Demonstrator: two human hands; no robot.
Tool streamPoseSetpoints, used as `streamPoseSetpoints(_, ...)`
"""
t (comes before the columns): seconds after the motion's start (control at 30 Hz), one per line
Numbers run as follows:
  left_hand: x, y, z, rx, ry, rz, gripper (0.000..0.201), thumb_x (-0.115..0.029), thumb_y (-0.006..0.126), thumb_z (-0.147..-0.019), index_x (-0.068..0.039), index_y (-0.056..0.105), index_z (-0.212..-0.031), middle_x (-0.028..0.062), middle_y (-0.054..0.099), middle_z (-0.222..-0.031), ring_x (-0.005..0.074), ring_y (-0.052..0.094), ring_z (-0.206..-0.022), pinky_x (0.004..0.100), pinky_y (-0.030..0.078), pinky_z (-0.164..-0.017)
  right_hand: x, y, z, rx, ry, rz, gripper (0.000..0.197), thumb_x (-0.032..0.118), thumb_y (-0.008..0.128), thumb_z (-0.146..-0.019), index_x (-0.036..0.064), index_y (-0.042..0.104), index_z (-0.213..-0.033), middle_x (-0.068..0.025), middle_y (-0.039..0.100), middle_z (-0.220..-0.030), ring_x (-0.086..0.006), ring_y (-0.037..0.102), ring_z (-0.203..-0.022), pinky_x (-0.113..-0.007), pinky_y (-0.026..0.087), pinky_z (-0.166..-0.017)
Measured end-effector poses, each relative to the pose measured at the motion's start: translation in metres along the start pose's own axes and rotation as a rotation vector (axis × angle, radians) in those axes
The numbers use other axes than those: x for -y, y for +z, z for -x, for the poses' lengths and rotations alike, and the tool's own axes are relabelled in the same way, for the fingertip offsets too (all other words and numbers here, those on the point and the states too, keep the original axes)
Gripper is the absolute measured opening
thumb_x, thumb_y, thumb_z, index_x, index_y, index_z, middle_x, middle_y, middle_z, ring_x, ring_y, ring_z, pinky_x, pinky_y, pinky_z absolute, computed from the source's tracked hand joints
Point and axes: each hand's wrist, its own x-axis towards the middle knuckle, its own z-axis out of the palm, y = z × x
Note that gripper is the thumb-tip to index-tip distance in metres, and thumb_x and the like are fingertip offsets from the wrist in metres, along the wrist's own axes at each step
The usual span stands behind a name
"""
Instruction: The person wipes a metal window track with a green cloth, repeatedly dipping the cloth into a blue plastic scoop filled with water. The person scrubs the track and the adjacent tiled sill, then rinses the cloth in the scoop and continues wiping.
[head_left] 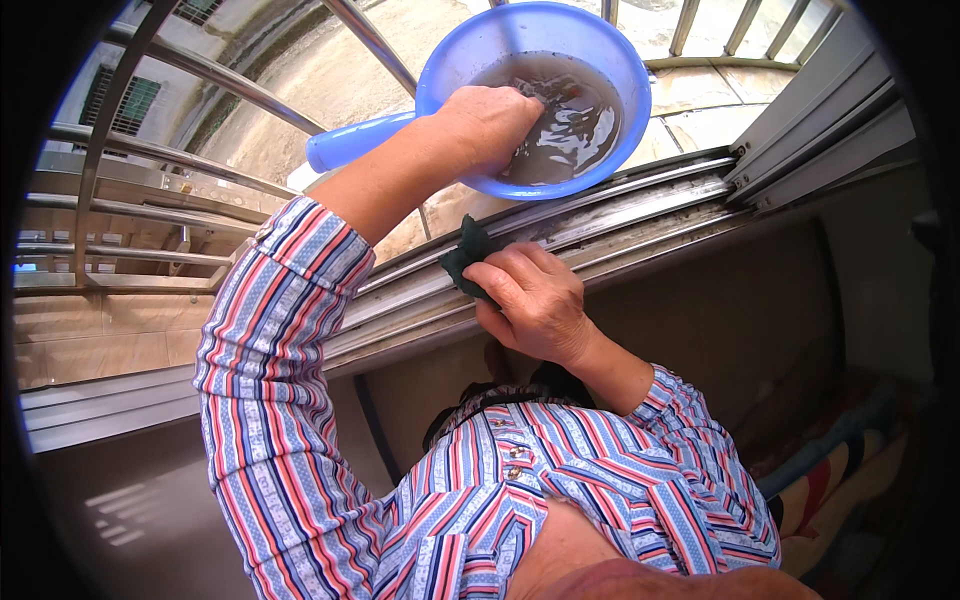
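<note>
A blue plastic dipper [634, 110] with a thick handle [352, 146] stands on the outer ledge. Murky grey-brown water [572, 140] fills its lower part, rippled and glinting. My left hand [485, 125] reaches over the dipper's near rim with its fingers curled downward. The fingertips are hidden at the water, and what they hold, if anything, does not show. Closer to me, my right hand [530, 300] grips a crumpled dark green cloth [468, 258] between thumb and fingers. That hand rests over the metal sliding-window track [640, 222], which has dark dirt along its grooves.
Metal railing bars [215, 80] run past the ledge at the left and far side. A sliding-window frame [825, 125] rises at the right end of the track. Pale tiles [690, 130] lie under the dipper. Patterned fabric [830, 490] is low at the right.
</note>
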Motion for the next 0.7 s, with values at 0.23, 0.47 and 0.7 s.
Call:
streamPoseSetpoints(0.23,0.006,-0.060,0.013,-0.292,-0.081,0.384,0.030,-0.003,0.066,-0.077,-0.007,0.068,-0.107,0.0067,0.063,-0.078,0.0169,0.061,-0.074,0.0318,0.051,-0.068,-0.003,0.000,0.005,-0.046,-0.021,-0.010,0.036,0.008,0.068,-0.064,0.0103,0.063,-0.100,-0.0050,0.063,-0.088,-0.0251,0.063,-0.081,-0.035,0.052,-0.069)
streamPoseSetpoints(0.47,0.014,-0.089,0.017,-0.428,-0.006,0.828,0.023,-0.005,0.064,-0.080,-0.002,0.070,-0.102,0.0062,0.069,-0.078,0.0148,0.064,-0.070,0.0299,0.051,-0.061,-0.007,0.003,0.007,-0.041,-0.014,-0.031,0.035,0.005,0.067,-0.065,0.0101,0.063,-0.099,-0.0048,0.063,-0.087,-0.0251,0.062,-0.080,-0.035,0.052,-0.068)
streamPoseSetpoints(0.7,0.022,-0.022,0.000,-0.236,-0.067,0.104,0.032,0.000,0.064,-0.071,-0.006,0.069,-0.102,0.0185,0.068,-0.093,0.0344,0.066,-0.092,0.0421,0.052,-0.082,-0.015,-0.014,-0.006,-0.156,0.059,-0.299,0.032,-0.002,0.067,-0.069,0.0069,0.063,-0.100,-0.0083,0.063,-0.088,-0.0284,0.062,-0.079,-0.037,0.052,-0.069)
